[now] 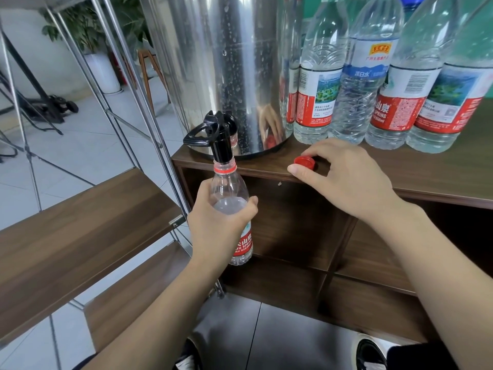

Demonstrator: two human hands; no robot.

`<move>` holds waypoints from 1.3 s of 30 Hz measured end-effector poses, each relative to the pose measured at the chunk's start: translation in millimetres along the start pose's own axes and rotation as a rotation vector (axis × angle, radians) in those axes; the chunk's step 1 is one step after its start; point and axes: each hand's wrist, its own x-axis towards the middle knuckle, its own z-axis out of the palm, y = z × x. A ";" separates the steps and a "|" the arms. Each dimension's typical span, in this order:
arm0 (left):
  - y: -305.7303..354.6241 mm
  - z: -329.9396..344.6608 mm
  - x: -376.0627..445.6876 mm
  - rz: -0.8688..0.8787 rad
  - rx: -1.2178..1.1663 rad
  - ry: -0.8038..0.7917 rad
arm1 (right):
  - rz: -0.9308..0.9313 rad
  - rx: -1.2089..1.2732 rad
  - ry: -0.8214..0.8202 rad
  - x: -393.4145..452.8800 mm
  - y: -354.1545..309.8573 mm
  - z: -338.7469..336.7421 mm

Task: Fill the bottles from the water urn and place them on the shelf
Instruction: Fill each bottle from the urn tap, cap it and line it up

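Wooden desk [426, 166] carries the urn [226, 62]. Left hand [213, 225] grasps the upright bottle [230, 198], mouth directly under the tap [221, 137]. Right hand [346, 177], the nearer one, pinches the red cap [304, 162] just right of the neck.

A potted plant [88, 30] stands beside a wheeled stand [57, 105].

Water urn [226, 62] stands on cabinet top [426, 172], at its left end. Row of bottles [373, 84] just right of urn. Tap [217, 129] at urn's front base; open bottle [230, 206] directly below tap. Loose cap [304, 162] before urn, right of tap. Folding shelf [80, 222] left of urn, lower.
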 end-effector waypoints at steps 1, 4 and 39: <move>0.3 0.4 -0.1 -0.003 -0.004 0.001 | 0.000 -0.002 -0.001 -0.1 0.5 0.0; 0.7 1.3 -0.4 -0.014 -0.009 -0.004 | -0.004 -0.004 -0.004 0.2 1.6 -0.1; 0.6 2.5 0.3 0.002 0.004 -0.003 | -0.018 -0.062 0.010 0.3 3.2 2.8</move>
